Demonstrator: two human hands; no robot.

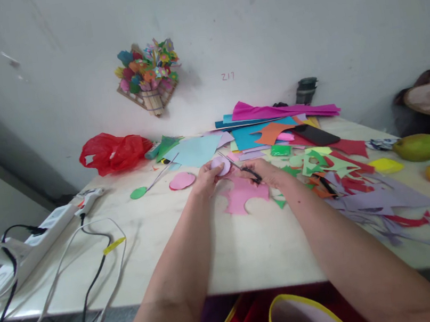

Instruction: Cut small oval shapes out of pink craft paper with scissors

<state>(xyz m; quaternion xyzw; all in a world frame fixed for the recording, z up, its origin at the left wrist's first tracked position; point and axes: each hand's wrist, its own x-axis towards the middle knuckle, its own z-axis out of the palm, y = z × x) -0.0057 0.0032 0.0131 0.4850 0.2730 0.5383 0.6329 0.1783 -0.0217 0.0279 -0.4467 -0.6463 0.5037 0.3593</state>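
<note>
Between the thumb and fingers of my left hand [206, 179] is a round lilac paper piece [221, 166]. My right hand [264, 171] grips black-handled scissors [249, 172], whose blades reach up to the right edge of that piece. Whether the blades are parted is too small to tell. Under both hands lies a pink sheet [244, 194] with curved cutouts. To the left of my left hand rest several stacked pink rounds [182, 180] and a green round [138, 193] by a thin stem.
A red plastic bag [114, 152] and a white power strip [40, 238] with cables lie left. Coloured sheets [197, 150], a black phone [316, 134] and lilac scraps [385, 194] spread behind and right. Two mangoes [419, 147] sit far right; a paper-flower basket [152, 100] hangs on the wall.
</note>
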